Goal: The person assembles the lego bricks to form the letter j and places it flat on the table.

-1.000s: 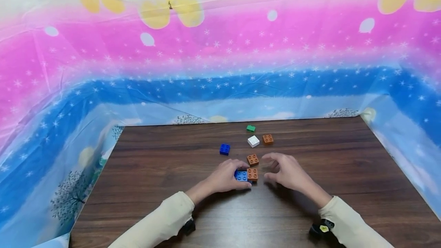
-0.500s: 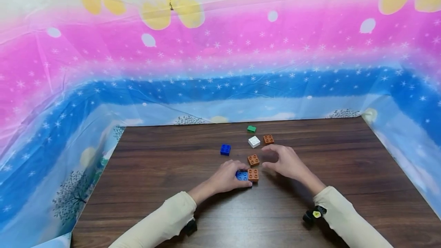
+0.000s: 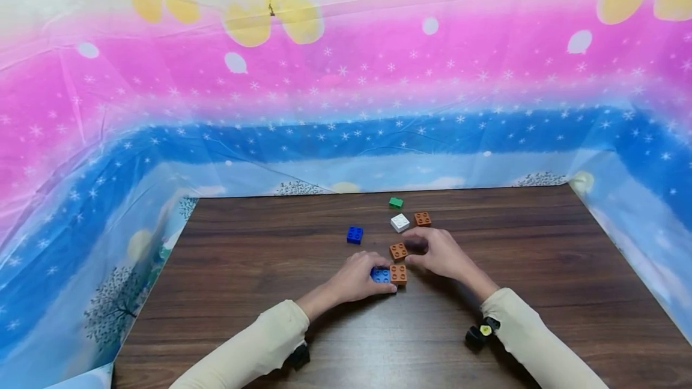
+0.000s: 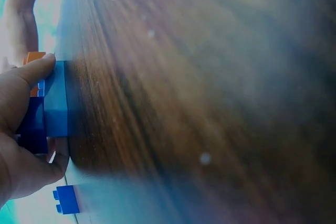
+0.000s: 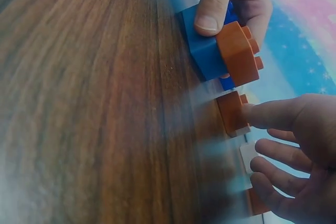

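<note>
My left hand grips a small stack of toy building bricks between thumb and fingers. At its bottom is a light blue brick. On top sit a dark blue brick and an orange-brown brick, the latter toward the right end. Just beyond the stack, a loose orange-brown brick lies studs up on the table. My right hand reaches around its right side with spread, slightly bent fingers. In the right wrist view the thumb overlaps the loose brick's studded side.
Farther back on the wooden table lie a dark blue brick, a white brick, another orange-brown brick and a green brick. A patterned cloth rises behind the table's back edge.
My right hand has moved left and a little away from me, coming close to the loose orange-brown brick. My left hand keeps its grip on the stack, almost still.
</note>
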Motion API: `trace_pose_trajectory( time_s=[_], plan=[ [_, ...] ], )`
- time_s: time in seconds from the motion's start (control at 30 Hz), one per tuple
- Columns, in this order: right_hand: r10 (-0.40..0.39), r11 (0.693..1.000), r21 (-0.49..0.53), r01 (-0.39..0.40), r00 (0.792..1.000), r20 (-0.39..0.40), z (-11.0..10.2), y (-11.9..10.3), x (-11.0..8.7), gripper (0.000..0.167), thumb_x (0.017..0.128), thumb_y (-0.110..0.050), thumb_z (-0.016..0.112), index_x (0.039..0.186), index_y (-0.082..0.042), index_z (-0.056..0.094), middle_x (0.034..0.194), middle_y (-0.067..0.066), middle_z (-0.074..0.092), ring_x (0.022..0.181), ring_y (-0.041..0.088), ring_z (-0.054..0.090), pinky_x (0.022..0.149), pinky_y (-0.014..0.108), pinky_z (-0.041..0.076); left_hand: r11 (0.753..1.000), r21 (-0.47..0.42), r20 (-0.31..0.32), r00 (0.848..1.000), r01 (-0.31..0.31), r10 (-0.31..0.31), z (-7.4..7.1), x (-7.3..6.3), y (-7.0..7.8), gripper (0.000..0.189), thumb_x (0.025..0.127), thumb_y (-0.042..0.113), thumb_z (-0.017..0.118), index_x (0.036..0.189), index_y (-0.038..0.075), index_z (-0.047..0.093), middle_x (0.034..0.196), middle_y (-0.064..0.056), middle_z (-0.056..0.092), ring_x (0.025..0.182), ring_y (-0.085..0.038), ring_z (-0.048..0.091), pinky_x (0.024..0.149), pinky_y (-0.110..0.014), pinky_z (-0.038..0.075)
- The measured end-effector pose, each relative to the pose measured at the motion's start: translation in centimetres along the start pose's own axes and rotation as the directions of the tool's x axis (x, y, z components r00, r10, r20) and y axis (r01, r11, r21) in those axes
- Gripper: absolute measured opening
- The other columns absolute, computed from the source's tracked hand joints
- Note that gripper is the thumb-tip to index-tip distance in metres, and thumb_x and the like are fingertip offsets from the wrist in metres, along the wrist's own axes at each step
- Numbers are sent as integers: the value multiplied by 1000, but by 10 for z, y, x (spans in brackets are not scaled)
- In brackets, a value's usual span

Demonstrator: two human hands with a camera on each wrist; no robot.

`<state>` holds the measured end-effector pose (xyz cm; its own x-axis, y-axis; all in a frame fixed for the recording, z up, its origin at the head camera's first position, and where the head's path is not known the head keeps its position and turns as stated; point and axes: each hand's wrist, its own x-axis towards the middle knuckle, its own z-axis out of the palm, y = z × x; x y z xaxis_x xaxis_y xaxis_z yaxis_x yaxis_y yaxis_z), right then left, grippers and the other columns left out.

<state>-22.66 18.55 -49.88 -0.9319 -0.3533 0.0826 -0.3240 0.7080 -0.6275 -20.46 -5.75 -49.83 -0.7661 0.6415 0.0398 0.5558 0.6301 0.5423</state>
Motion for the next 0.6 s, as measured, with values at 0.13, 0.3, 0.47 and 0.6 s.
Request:
trace_pose_trajectory(
  time_s=[0.13, 0.3, 0.47, 0.6],
  plan=[
    [-17, 1000, -2, 17, 1000, 17, 4, 0, 3, 51, 85, -17, 85, 132, -13, 67, 121, 6, 72, 104, 23, 68, 85, 43, 56, 1000, -3, -2, 1000, -6, 6, 0, 0, 0, 49, 88, 42, 80, 126, 11, 72, 117, -1, 73, 104, -14, 63, 91, -34, 46],
    [-38, 999, -13, 39, 998, 42, 6, -2, 6, 51, 84, -16, 85, 132, -13, 68, 119, 5, 72, 108, 24, 67, 90, 44, 55, 1000, -6, -3, 1000, -8, 8, 1, 2, -1, 47, 88, 42, 81, 124, 12, 73, 115, -1, 73, 102, -12, 63, 89, -32, 45],
    [-46, 998, -38, 48, 998, 53, 8, -3, 8, 50, 84, -15, 85, 131, -13, 68, 120, 7, 71, 110, 26, 66, 92, 46, 53, 1000, -14, -7, 1000, -13, 13, 1, 2, -2, 46, 87, 41, 81, 123, 12, 74, 113, 0, 73, 98, -10, 62, 84, -28, 44],
    [-47, 997, -52, 49, 998, 49, 10, -3, 8, 48, 84, -14, 84, 130, -12, 69, 119, 7, 71, 110, 27, 66, 92, 47, 53, 1000, -11, -6, 1000, -9, 9, 1, 2, -2, 47, 88, 41, 81, 124, 11, 73, 115, -1, 73, 100, -11, 63, 85, -29, 45]
  ],
)
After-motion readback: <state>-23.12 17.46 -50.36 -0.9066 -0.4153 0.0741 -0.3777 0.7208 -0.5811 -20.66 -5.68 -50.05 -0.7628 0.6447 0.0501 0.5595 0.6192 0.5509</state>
